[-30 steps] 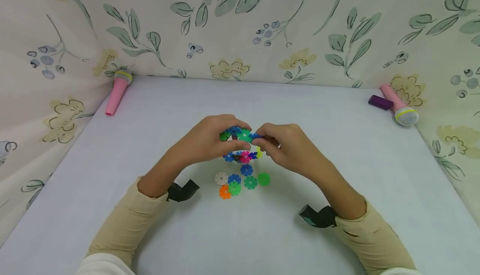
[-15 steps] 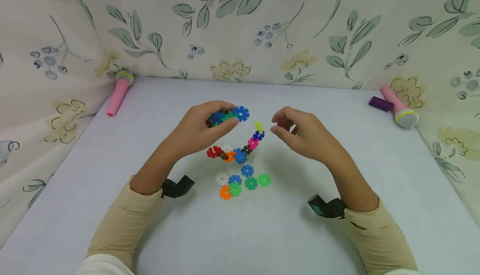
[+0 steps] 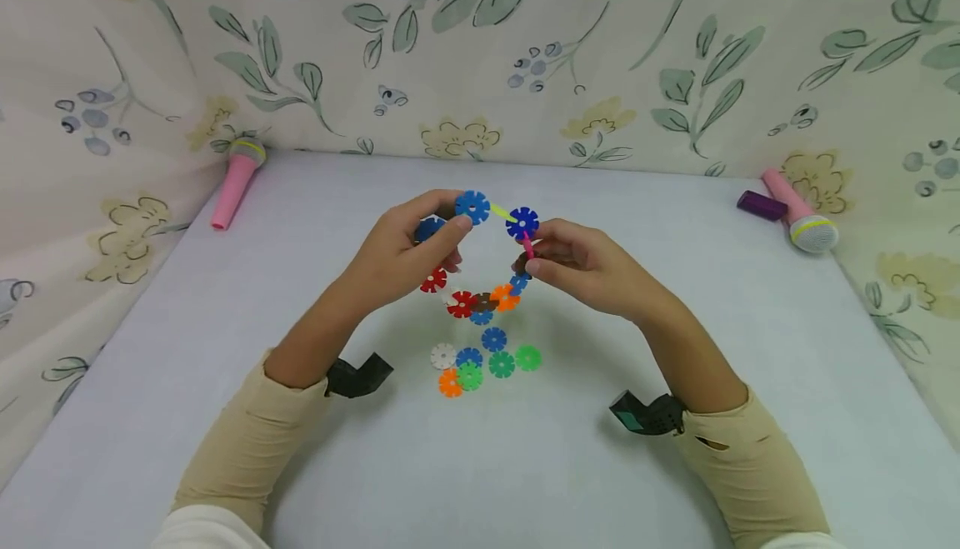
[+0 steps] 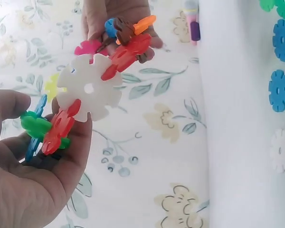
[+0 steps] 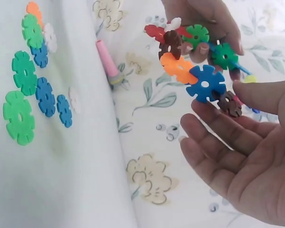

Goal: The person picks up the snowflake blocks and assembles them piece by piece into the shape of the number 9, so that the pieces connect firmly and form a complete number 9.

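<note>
Both hands hold a curved chain of colourful interlocking snowflake discs above the table. My left hand (image 3: 401,249) grips its left side, with the thumb on a light blue disc (image 3: 472,208); green and blue discs (image 4: 36,127) show between its fingers in the left wrist view. My right hand (image 3: 592,270) pinches the chain by a pink disc (image 3: 528,246) and a brown disc (image 5: 229,104). A yellow disc (image 3: 502,213), seen edge-on, spans between the light blue disc and a dark blue disc (image 3: 522,223). Orange (image 3: 505,297), red and white discs hang along the bottom.
Several loose discs lie on the white table (image 3: 480,466) below the chain, among them a green disc (image 3: 528,358) and a white disc (image 3: 443,356). Pink toy microphones (image 3: 234,191) lie at the far left and right corners, the right one beside a purple block (image 3: 761,205).
My right hand first drew away from the blue discs in my left hand, fingers empty. It then took hold of the chain's pink and brown part, and the yellow disc rose to the light blue one.
</note>
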Action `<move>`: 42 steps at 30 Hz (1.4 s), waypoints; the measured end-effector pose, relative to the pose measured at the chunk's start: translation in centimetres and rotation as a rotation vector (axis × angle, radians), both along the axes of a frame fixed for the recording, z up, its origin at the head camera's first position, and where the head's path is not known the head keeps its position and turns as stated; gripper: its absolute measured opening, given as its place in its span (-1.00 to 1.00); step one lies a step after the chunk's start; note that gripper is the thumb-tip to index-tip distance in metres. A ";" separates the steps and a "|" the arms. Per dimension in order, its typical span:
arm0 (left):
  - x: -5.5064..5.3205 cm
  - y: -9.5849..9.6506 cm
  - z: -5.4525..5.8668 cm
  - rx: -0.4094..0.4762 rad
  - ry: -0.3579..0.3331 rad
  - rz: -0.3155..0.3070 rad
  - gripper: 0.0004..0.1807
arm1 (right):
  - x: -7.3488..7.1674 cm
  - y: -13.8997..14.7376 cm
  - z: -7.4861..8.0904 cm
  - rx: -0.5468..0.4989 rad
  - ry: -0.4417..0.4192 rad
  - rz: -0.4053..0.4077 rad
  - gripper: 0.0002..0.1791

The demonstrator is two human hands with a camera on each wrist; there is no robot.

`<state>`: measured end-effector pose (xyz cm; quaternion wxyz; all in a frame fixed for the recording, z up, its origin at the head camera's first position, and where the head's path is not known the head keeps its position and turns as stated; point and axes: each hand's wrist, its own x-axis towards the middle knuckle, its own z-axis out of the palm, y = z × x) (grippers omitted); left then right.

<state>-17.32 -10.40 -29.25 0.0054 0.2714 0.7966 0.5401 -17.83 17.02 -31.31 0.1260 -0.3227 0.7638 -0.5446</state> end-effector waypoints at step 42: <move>0.0 0.1 -0.6 0.081 0.348 0.026 -0.90 | 1.8 -2.0 -0.7 0.074 -0.023 0.217 -0.83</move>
